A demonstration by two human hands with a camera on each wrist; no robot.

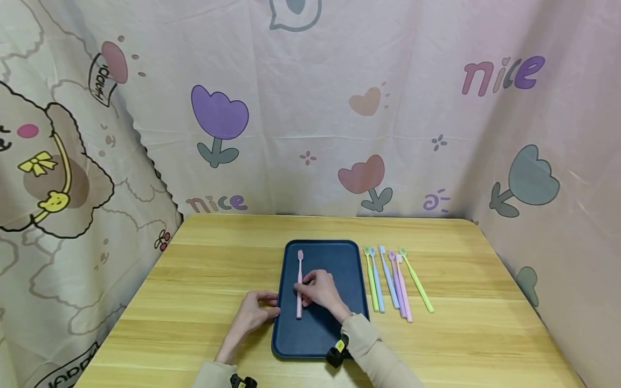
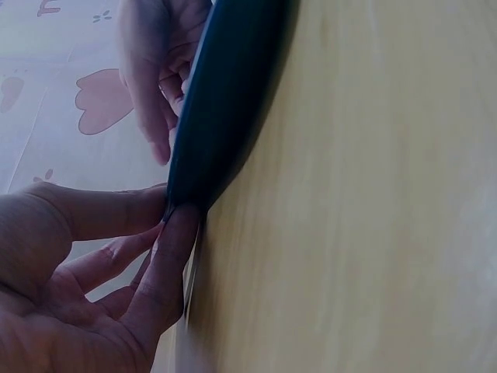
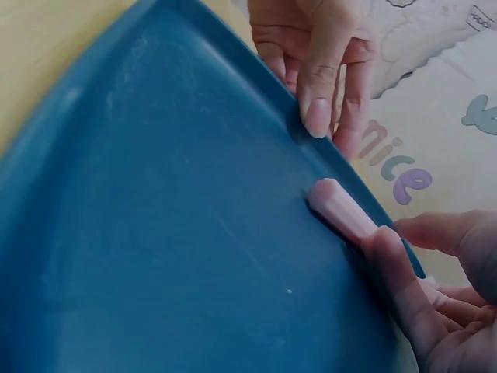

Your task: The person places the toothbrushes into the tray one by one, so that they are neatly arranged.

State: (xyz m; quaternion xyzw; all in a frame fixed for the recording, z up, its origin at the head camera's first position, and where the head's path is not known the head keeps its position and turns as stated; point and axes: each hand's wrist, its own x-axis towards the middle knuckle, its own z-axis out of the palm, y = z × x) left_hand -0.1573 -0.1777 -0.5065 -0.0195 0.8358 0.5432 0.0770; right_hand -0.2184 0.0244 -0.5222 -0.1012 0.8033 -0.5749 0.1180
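Observation:
A dark blue tray [image 1: 320,334] lies lengthwise on the wooden table. Along its left side rests a pink toothbrush [image 1: 299,311], bristle head pointing away from me. My right hand [image 1: 324,291] pinches its handle between thumb and fingers; in the right wrist view the rounded handle end of the toothbrush [image 3: 338,206] sticks out of the grip, close to the tray's rim. At the tray's left edge my left hand [image 1: 253,312] grips the rim, as the thumb and finger in the left wrist view [image 2: 175,249] show.
Several toothbrushes lie on the table [image 1: 194,269] right of the tray: a green one [image 1: 372,283] nearest it, then blue [image 1: 390,280], purple [image 1: 398,285] and pink [image 1: 404,293] ones, and a slanted green one [image 1: 418,283]. A printed curtain [image 1: 301,108] hangs behind.

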